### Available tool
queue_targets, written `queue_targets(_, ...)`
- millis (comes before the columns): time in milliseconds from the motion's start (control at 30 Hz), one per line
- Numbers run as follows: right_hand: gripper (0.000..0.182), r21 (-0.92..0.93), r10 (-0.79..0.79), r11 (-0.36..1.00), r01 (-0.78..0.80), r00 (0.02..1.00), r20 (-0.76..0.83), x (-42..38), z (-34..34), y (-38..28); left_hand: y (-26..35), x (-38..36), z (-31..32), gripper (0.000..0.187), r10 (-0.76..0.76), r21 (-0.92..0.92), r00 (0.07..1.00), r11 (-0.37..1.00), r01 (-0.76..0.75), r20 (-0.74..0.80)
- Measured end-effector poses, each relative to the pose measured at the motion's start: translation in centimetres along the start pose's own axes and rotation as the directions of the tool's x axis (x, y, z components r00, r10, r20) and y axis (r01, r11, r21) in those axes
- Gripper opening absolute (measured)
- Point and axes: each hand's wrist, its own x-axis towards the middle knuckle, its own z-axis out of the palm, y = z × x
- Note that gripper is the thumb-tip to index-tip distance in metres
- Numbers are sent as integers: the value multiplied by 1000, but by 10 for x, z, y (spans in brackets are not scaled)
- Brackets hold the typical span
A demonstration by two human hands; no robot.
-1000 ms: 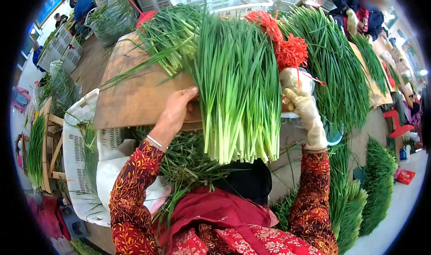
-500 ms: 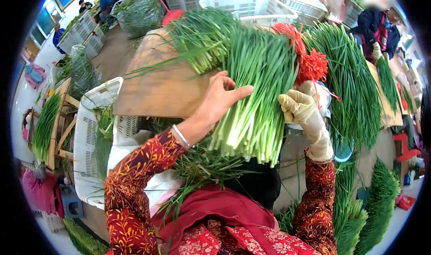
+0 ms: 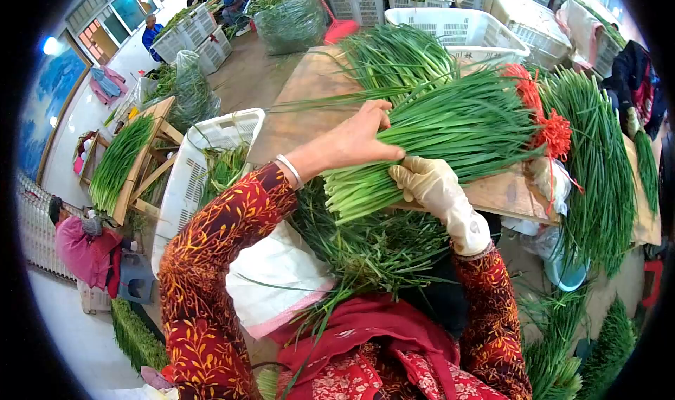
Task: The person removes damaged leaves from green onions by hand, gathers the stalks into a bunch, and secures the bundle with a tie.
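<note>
The bare left hand (image 3: 355,141) lies palm-down, fingers closed over a chive bundle (image 3: 450,136), wrist bent. The gloved right hand (image 3: 430,183) grips it from beneath. The long, smooth stalks lie slanted across a wooden board (image 3: 295,118).

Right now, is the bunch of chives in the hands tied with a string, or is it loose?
Cannot tell. No string shows on the bunch of chives, but the left hand and gloved right hand cover part of it.

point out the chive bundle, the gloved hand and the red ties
chive bundle (image 3: 450,129), head view, on the green stalks mid-bundle.
right hand (image 3: 432,189), head view, on the back of the glove.
red ties (image 3: 552,129), head view, on the bunch's middle.
</note>
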Motion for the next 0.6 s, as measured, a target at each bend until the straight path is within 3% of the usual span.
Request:
queue_targets(167, 35, 34, -2, 999, 1, 999, 32, 2, -1, 5, -4, 27, 17, 56, -228, -233, 968, 952, 198, -109)
queue_targets(233, 35, 59, 27, 998, -31, 998, 58, 1, -2, 4, -11, 29, 38, 51, -310, -604, 865, 797, 10, -394)
queue_targets(267, 34, 80, 46, 995, -51, 997, 64, 1, -2, 4, -12, 31, 45, 38, -326, -593, 821, 805, -18, -468)
queue_targets(300, 33, 102, 64, 992, -70, 996, 68, 1, -3, 5, -8, 28, 51, 38, -329, -593, 819, 805, -17, -471)
queue_targets(367, 32, 94, 52, 994, -59, 995, 81, 3, -3, 10, 3, 20, 63, 29, -453, -746, 632, 580, -327, -629)
queue_targets(400, 31, 88, 42, 995, -50, 995, 89, 5, -2, 11, 5, 19, 70, 20, -451, -721, 574, 536, -438, -684)
queue_targets(433, 31, 87, 41, 995, -49, 995, 89, 6, -3, 10, 5, 17, 73, 20, -451, -721, 573, 536, -439, -684)
queue_targets(500, 31, 56, 40, 997, -45, 995, 87, 7, -2, 8, 5, 10, 80, 16, -171, -397, 549, 859, -324, -818)
queue_targets(533, 29, 93, 16, 995, -22, 998, 62, 7, 0, 11, 4, 5, 84, 16, -176, -401, 548, 857, -323, -818)
queue_targets(600, 28, 93, -13, 996, 8, 998, 61, 9, 1, 20, 4, -3, 90, 17, 235, 53, 591, 950, -308, -772)
